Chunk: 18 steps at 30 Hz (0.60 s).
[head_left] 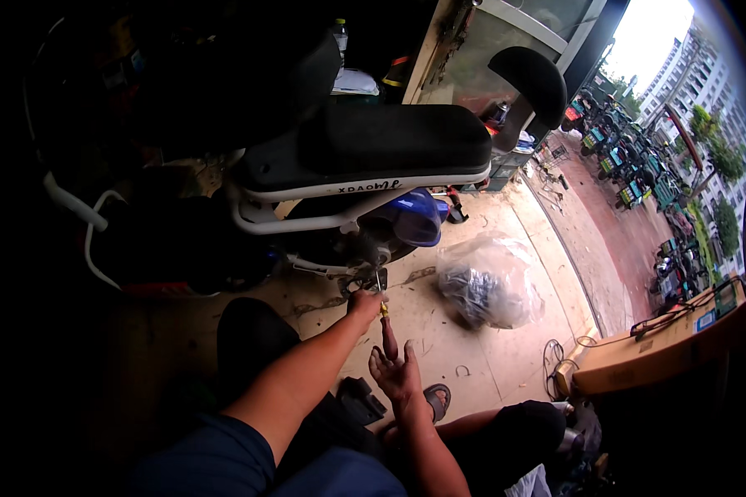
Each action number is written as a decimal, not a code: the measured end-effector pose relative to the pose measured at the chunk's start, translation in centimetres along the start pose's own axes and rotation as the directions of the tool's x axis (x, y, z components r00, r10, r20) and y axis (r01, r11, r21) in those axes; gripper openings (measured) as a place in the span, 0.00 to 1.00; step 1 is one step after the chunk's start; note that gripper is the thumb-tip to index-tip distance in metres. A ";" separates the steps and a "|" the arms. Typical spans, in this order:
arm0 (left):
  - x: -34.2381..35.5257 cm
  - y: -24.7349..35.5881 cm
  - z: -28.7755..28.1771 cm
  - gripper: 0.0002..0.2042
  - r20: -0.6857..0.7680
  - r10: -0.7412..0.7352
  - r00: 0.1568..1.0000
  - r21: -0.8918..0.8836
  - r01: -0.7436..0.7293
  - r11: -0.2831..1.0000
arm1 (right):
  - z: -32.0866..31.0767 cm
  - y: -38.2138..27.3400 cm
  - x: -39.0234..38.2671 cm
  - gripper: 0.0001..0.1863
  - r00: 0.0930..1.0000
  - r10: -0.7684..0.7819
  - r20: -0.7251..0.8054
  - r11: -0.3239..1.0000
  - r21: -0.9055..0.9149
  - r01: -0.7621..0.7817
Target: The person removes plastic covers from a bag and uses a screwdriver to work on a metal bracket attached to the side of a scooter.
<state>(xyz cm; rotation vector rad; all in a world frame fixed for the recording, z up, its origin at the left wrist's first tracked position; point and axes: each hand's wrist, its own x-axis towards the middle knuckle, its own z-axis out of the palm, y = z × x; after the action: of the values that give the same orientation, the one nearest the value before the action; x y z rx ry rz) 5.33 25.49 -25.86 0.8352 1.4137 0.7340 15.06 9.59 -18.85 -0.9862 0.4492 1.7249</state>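
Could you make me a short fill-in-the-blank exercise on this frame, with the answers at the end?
1. The hand gripping the tool is the person's ____ hand.
2. The right hand is ____, not closed.
3. The long scooter seat is ____ on top.
4. The bag is made of clear ____.

Missing words: left; open; black; plastic.

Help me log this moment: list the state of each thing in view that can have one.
Long-handled tool: held, handle toward the person
Left hand: closed around the tool's front part
Right hand: open, near the handle; contact unclear
Scooter: standing
Plastic bag: filled, on the floor
Bottle: upright
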 end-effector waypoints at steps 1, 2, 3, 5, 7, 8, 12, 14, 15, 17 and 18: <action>0.0 0.0 0.0 0.13 -0.001 -0.004 1.000 0.011 0.004 1.000 | -1.2 0.3 0.9 0.22 0.988 -0.148 0.052 0.981 -0.115 0.154; -0.2 0.6 0.6 0.13 0.030 0.000 1.000 -0.030 0.001 1.000 | -3.2 0.7 2.3 0.24 0.948 -0.295 0.122 0.923 -0.218 0.316; -0.5 0.7 0.7 0.13 0.048 -0.005 0.999 -0.069 0.009 0.998 | -3.7 1.3 2.8 0.26 0.889 -0.411 0.201 0.835 -0.307 0.456; -0.6 0.5 0.3 0.12 0.053 -0.016 0.998 -0.093 0.021 0.995 | -3.6 1.2 2.9 0.26 0.904 -0.386 0.182 0.845 -0.323 0.426; -0.4 0.4 0.0 0.12 0.036 -0.019 0.999 -0.066 0.022 0.998 | -2.5 -0.3 1.8 0.30 0.979 0.016 0.205 0.988 0.150 -0.047; -0.6 0.7 0.6 0.12 0.044 -0.019 0.999 -0.104 0.024 0.994 | -3.9 -0.8 2.6 0.29 0.966 0.082 0.247 0.971 0.197 -0.132; 0.2 0.0 -0.1 0.11 0.028 -0.014 1.000 -0.166 0.018 0.986 | -3.4 1.8 3.4 0.27 0.834 -0.528 0.161 0.741 -0.392 0.545; 0.3 -0.3 0.2 0.11 0.026 -0.011 1.000 -0.145 0.015 0.989 | -3.0 0.3 2.5 0.26 0.984 -0.161 0.073 0.986 -0.017 0.163; 0.2 0.0 0.5 0.11 0.018 -0.011 1.000 -0.129 0.014 0.992 | -3.0 -0.5 2.2 0.26 0.995 0.034 0.095 0.982 0.182 -0.051; 0.2 0.4 0.5 0.12 0.025 -0.014 1.000 -0.120 0.016 0.993 | -5.5 0.0 4.3 0.28 0.951 -0.170 0.256 0.979 -0.068 0.194; -0.1 0.4 0.5 0.12 0.044 -0.019 0.999 -0.126 0.024 0.992 | -4.8 0.9 3.8 0.29 0.904 -0.378 0.199 0.847 -0.320 0.425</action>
<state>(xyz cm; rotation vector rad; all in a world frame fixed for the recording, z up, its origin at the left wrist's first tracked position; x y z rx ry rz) 5.88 25.60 -25.49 0.7313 1.3224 0.7769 15.68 8.17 -24.84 -1.1240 -0.1646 1.4932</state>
